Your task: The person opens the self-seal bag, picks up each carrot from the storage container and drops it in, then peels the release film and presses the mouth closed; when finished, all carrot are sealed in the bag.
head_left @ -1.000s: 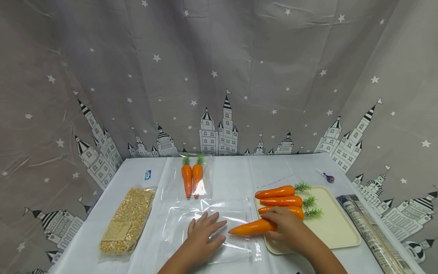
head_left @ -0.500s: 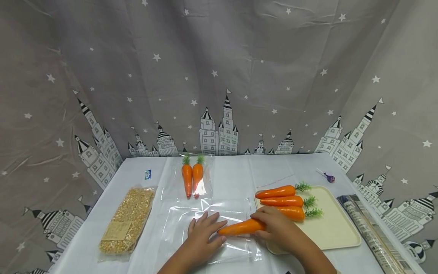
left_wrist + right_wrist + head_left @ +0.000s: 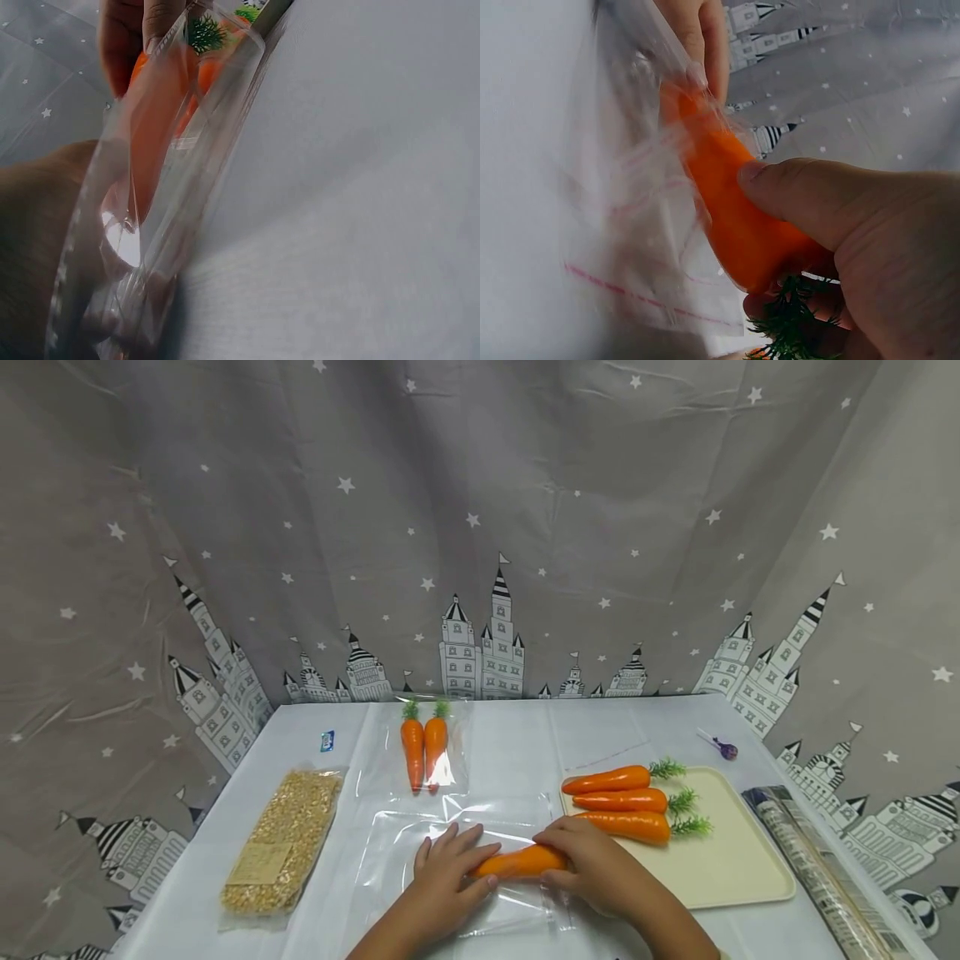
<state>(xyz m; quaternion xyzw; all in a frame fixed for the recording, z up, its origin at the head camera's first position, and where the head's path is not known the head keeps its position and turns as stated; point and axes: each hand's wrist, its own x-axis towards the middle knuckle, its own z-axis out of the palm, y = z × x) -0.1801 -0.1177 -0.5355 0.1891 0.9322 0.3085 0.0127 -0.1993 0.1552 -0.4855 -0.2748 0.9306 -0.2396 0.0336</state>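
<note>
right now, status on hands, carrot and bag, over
Right hand grips carrot, tip at the clear bag mouth. Left hand on bag, fingers at carrot tip. Three carrots on tray. Nothing in the way.

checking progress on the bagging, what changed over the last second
The right hand carried the carrot it grips leftward off the tray, bringing its tip to the left hand at the mouth of the clear bag. The left hand kept resting on the bag. Three carrots on the tray, the bagged pair and the grain packet did not move.
</note>
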